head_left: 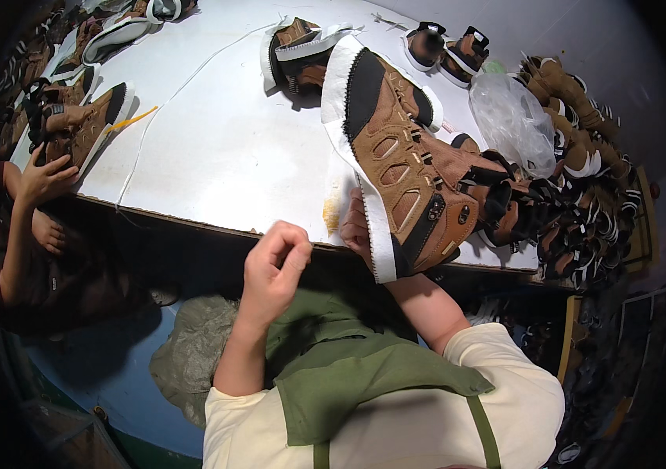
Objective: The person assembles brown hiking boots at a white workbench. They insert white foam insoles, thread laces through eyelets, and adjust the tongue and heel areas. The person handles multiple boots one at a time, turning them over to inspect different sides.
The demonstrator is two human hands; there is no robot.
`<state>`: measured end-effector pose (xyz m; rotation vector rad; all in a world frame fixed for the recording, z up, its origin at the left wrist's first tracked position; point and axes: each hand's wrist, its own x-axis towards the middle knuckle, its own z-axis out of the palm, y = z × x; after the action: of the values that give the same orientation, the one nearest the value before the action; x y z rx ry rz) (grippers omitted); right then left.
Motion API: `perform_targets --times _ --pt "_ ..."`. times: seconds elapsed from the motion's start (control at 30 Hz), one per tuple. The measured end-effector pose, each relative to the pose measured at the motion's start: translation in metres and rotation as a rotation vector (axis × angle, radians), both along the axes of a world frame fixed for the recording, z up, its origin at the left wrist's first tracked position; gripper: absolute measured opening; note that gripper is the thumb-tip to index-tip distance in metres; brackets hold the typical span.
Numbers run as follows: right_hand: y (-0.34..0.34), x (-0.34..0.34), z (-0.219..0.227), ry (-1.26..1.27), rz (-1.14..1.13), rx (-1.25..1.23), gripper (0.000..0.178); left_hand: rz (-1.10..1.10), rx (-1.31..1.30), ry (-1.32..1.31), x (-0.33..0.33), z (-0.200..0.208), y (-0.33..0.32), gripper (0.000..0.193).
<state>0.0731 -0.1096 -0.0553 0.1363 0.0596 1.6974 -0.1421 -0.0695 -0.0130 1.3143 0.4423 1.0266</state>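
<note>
A brown and black shoe upper (399,164) with a white lining edge is held up at the front of the table, its toe pointing away and its heel toward me. My right hand (357,225) grips it by the white lower edge, and the upper hides part of the fingers. To its left, my left hand (276,266) is raised just off the table edge, apart from the upper. Its fingers are curled and pinched together; whatever they may hold is too small to see.
More uppers (297,59) stand on the white table (215,148), with a clear plastic bag (511,121) and a heap of uppers (595,203) on the right. At the left, a co-worker's hand (47,176) holds another upper (86,129) with a yellow tool. A grey sack (192,352) lies below.
</note>
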Motion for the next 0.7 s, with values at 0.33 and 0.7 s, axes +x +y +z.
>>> perform_targets --times 0.33,0.7 --pt "0.034 0.000 0.053 -0.704 -0.272 -0.168 0.036 0.063 -0.014 -0.116 -0.007 0.005 -0.001 0.081" --pt "0.033 -0.038 0.056 -1.332 -0.695 -0.144 0.026 0.140 -0.482 -0.233 -0.021 -0.036 -0.001 0.046"
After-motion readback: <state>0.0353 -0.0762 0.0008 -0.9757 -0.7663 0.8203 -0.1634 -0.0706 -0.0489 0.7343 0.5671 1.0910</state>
